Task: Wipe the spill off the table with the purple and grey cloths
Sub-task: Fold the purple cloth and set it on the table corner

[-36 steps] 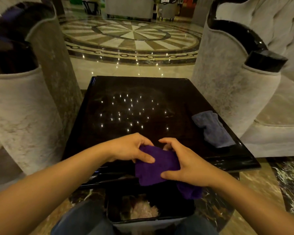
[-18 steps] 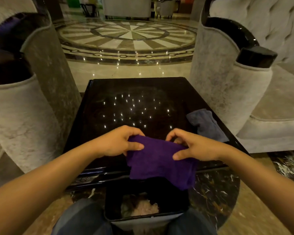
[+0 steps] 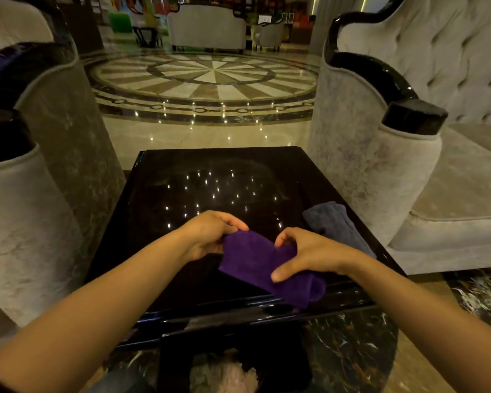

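Note:
A purple cloth point(image 3: 255, 262) is held over the near part of the glossy black table point(image 3: 182, 194). My left hand point(image 3: 210, 234) pinches its upper left corner. My right hand point(image 3: 304, 253) grips its right side, thumb on top, and a fold hangs past the table's near edge. A grey cloth point(image 3: 335, 225) lies crumpled on the table's right side, just beyond my right hand and apart from it. The tabletop reflects many small lights; I cannot make out a spill on it.
Grey upholstered armchairs with black trim stand close on the left point(image 3: 40, 194) and right point(image 3: 380, 180) of the table. A dark bin point(image 3: 227, 370) with crumpled paper sits below the near edge. Polished marble floor point(image 3: 210, 80) stretches beyond.
Both hands have lifted the purple cloth from below the table's near edge up over the tabletop and spread it out. The view has tilted upward. The grey cloth has not moved.

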Demonstrator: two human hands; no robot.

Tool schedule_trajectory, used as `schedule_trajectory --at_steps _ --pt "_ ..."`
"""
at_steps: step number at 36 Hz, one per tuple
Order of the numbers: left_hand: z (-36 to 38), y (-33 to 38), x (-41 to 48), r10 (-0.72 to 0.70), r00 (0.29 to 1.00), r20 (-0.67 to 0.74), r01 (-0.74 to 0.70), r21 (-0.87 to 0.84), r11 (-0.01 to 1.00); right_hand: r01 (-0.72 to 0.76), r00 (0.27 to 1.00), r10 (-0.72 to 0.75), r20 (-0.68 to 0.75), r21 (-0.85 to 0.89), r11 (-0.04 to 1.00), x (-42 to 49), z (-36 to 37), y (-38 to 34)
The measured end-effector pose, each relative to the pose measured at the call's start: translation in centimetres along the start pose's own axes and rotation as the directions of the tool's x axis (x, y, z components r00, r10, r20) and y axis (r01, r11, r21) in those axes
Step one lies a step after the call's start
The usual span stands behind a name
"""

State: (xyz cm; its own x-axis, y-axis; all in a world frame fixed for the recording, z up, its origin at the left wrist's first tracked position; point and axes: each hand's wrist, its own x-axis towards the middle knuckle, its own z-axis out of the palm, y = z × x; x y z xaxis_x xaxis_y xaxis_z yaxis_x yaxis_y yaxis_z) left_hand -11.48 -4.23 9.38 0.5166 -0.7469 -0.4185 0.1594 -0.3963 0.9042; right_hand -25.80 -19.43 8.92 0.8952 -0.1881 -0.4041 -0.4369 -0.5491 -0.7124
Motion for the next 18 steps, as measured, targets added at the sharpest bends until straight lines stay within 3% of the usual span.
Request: schedule_trajectory --at_steps 5,8,11,13,15,18 --pt "0.3 -1.0 2.2 -0.028 0.996 -0.085 0.032 0.046 0.998 0.037 0.983 -0.113 -0.145 -0.446 0.894 1.7 0.4 1.1" --pt "0.3 -1.9 3.4 0.013 0.986 -0.163 0.009 0.132 0.991 0.063 0.975 -0.173 -0.137 -0.578 0.813 2.5 0.8 2.1" --pt "-0.1 -2.9 4.3 0.147 0.967 -0.208 -0.075 0.32 0.945 0.107 0.955 -0.267 -0.132 -0.686 0.72 2.9 1.2 3.0" --pt "-0.8 -3.9 4.9 0.323 0.921 -0.218 -0.14 0.589 0.796 0.138 0.947 -0.301 -0.111 -0.706 0.695 2.9 1.5 3.5" --pt "-1.8 -5.1 5.3 0.442 0.872 -0.211 -0.08 0.829 0.553 0.159 0.94 -0.328 -0.099 -0.722 0.674 2.9 1.9 3.7" --pt "-3.8 -6.7 5.9 0.415 0.881 -0.227 0.087 0.94 0.33 0.168 0.915 -0.392 -0.098 -0.79 0.589 3.3 2.2 3.8"
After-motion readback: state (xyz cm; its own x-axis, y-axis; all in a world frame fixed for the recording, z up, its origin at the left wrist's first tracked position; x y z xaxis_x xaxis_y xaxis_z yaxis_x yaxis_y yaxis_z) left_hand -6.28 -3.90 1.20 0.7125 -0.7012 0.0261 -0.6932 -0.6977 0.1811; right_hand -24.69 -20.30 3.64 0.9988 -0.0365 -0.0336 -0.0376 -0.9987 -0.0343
